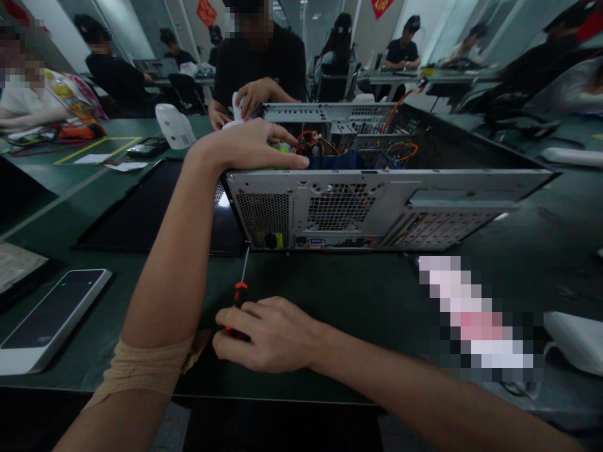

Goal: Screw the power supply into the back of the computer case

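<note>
A computer case (301,182) lies on its side with its perforated back panel towards me. Across its upper left corner rests my left hand (254,144), thumb and fingers stretched apart over the open top, near a green-labelled part (281,148) inside. My right hand (271,333) is closed around the red and black handle of a screwdriver (241,289). The shaft points away from me, its tip at the lower left corner of the back panel, by a screw there. Coloured wires (313,141) show inside the case. The left fingertips are partly hidden behind its edge.
A black side panel (136,213) lies left of the case. On the near left is a white device with a dark screen (51,307). A blurred-out phone-like object (475,314) lies at right. Opposite, a person (259,63) has both hands beside the case's far side.
</note>
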`<state>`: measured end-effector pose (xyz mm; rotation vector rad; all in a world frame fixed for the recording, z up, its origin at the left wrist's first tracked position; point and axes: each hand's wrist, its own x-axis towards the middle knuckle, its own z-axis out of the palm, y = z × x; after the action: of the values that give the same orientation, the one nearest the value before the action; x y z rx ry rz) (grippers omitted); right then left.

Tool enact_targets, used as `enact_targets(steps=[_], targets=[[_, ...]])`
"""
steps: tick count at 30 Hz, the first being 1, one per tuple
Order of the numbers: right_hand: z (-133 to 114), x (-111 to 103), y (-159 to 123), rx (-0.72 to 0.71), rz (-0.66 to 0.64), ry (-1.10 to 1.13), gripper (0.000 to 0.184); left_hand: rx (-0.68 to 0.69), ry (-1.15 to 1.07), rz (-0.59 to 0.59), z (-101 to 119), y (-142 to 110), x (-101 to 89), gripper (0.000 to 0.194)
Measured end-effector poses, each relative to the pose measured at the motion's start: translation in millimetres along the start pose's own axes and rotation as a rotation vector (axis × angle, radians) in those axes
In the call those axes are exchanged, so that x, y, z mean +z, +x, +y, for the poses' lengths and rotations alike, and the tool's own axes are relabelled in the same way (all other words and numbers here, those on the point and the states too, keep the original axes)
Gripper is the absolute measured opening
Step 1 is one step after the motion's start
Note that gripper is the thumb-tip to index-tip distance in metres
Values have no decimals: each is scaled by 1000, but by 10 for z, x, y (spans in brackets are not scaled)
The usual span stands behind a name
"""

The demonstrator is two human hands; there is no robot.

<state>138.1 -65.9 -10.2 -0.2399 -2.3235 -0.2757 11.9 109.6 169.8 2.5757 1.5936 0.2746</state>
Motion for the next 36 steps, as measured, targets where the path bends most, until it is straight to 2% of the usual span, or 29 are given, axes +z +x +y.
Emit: enact_targets(steps=[5, 18, 26, 36], targets=[[-3, -3, 33, -50, 26, -10, 16, -5, 6, -3, -6, 6, 6, 95], [-41, -32, 43, -33, 44, -30, 22, -7, -2, -3, 17, -7, -11, 97], [-15, -60, 50, -54, -30, 43, 21, -7, -10, 3, 21, -11, 0, 94], [5, -35, 30, -38, 58, 2, 19, -5, -2, -1, 11, -2, 1, 93]])
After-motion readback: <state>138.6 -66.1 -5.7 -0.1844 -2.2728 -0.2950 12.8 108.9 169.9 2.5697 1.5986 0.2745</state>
